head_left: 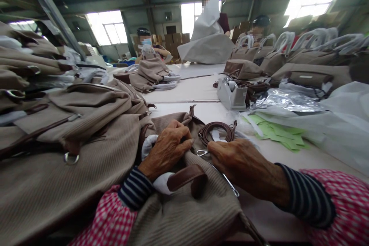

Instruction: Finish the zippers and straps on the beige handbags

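Note:
A taupe ribbed fabric handbag (187, 203) lies in front of me with its zipped top open. My left hand (168, 146) is closed on the bag's opening edge, fingertips partly hidden in the fabric. My right hand (242, 163) is closed at the lower side of a coiled brown strap (234, 134), beside the bag's zip; its fingertips are partly hidden. A silver snap hook (201, 153) shows between my hands. The bag's brown handle (187, 177), partly covered in white wrap, arches below my left wrist.
More taupe bags (86, 130) are heaped at left; others (311, 59) line the right. A grey tape dispenser (232, 94), green paper slips (278, 130) and clear plastic (288, 100) lie on the white table (193, 88). Several people work across it, one behind a white sheet (207, 42).

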